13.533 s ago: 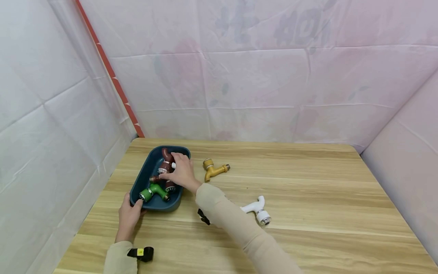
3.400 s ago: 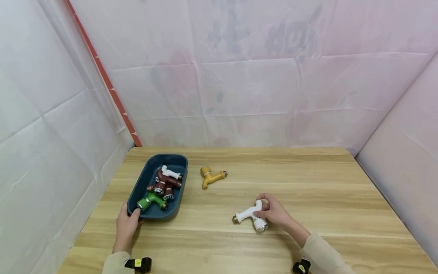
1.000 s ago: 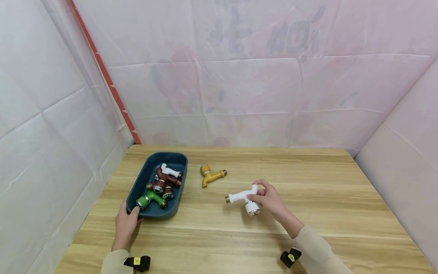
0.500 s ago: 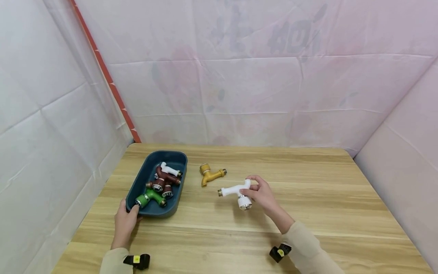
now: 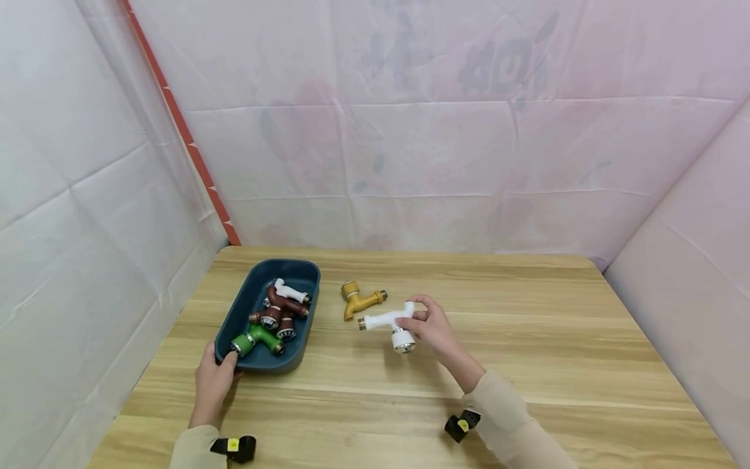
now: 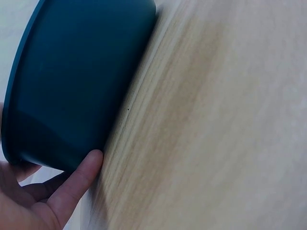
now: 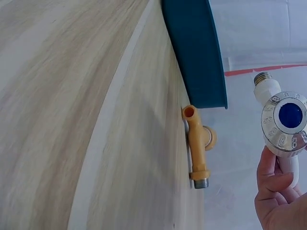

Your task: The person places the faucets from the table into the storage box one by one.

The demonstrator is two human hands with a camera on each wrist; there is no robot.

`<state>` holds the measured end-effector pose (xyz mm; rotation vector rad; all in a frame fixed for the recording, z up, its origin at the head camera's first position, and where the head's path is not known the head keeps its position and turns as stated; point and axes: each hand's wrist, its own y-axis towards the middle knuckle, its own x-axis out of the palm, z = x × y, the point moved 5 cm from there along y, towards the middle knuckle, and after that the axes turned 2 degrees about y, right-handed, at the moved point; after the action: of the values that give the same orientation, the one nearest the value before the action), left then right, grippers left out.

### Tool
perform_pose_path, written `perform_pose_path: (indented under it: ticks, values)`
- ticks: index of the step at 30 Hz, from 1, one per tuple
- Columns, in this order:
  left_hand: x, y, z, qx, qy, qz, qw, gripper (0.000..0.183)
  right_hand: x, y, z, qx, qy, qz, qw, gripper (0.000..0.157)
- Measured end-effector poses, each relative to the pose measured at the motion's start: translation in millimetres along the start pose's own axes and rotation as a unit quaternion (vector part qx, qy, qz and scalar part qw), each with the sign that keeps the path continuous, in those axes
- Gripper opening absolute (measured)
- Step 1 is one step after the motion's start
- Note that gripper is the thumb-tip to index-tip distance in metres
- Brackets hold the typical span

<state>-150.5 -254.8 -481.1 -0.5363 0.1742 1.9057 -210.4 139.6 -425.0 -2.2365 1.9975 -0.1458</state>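
My right hand (image 5: 435, 326) holds a white faucet (image 5: 383, 319) by its curved spout, just above the table. Its brass threaded end points left; in the right wrist view, the knob's chrome face with a blue centre (image 7: 290, 115) shows. At the near left corner of a dark blue basin (image 5: 305, 342), my left hand (image 5: 213, 378) grips the rim, thumb on top and fingers underneath. Inside the basin lie a green faucet (image 5: 258, 339), brown faucets (image 5: 287, 303) and another white faucet (image 5: 291, 291), partly overlapping. A yellow faucet (image 5: 362, 302) lies between the basin and the held faucet.
The wooden table (image 5: 527, 312) is enclosed by pale sheeting (image 5: 433, 150) behind and on both sides. A red strip (image 5: 181, 127) runs down the back left corner. Each wrist carries a small black camera.
My right hand has lifted the white faucet off the table and carried it left towards the basin. Earlier it was over the basin, beside the brown faucets. My left hand stays at the basin's corner.
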Motion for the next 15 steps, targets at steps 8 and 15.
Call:
perform_pose_path:
  ticks: [8, 15]
  values:
    - [-0.4, 0.3, -1.6, -0.011, -0.005, -0.014, 0.9998, 0.047, 10.2, 5, -3, -0.006, -0.002, 0.009, 1.0, 0.041]
    - [0.5, 1.0, -1.6, -0.005, -0.002, -0.008, 1.0, 0.047, 17.9, 6, -4, -0.009, 0.01, 0.019, 1.0, 0.041]
